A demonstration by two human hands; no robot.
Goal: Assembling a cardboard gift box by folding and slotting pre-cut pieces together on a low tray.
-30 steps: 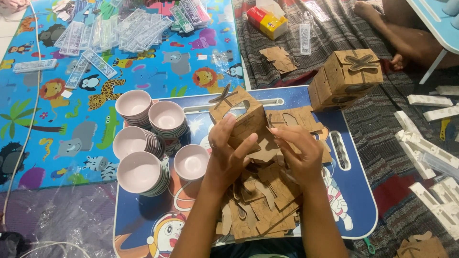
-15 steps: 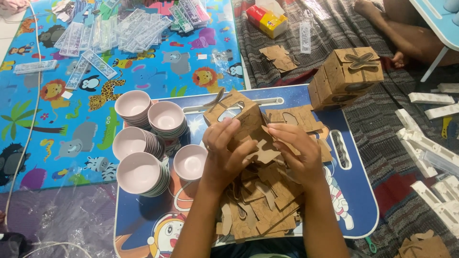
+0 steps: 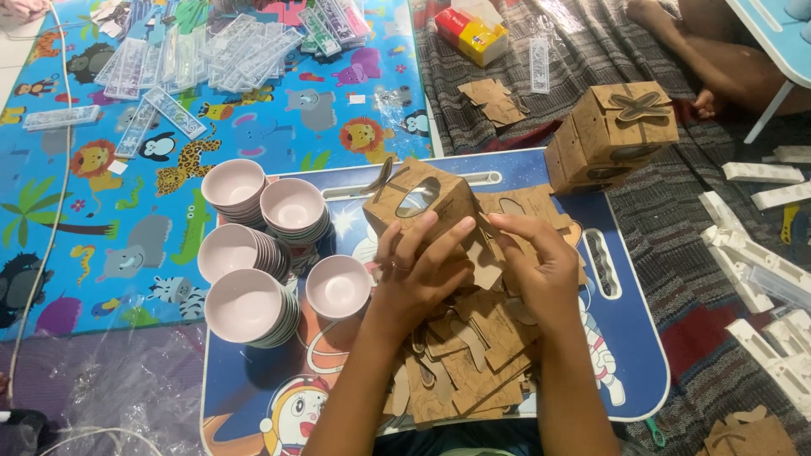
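Right at the middle of the blue cartoon-printed lap table [image 3: 629, 338], both hands are clamped on a half-folded brown cardboard box [image 3: 418, 201] with an oval window in its face. The left hand [image 3: 422, 262] wraps its fingers up over the box's near side; the right hand [image 3: 536, 262] pinches a loose flap at the box's right edge. Under the wrists lies a heap of flat brown box blanks [image 3: 469, 363], which crowds the near half of the table. Just left of the hands stand 5 stacks of pale pink bowls [image 3: 253, 253], the closest one [image 3: 338, 287] almost touching the left forearm. Beyond the table's far right corner sit finished boxes with bow tops [image 3: 612, 135] on a striped cloth [image 3: 676, 236]. White plastic pieces [image 3: 752, 253] lie farther right, and clear packets [image 3: 211, 55] are spread on the animal-print mat [image 3: 127, 211] to the left.
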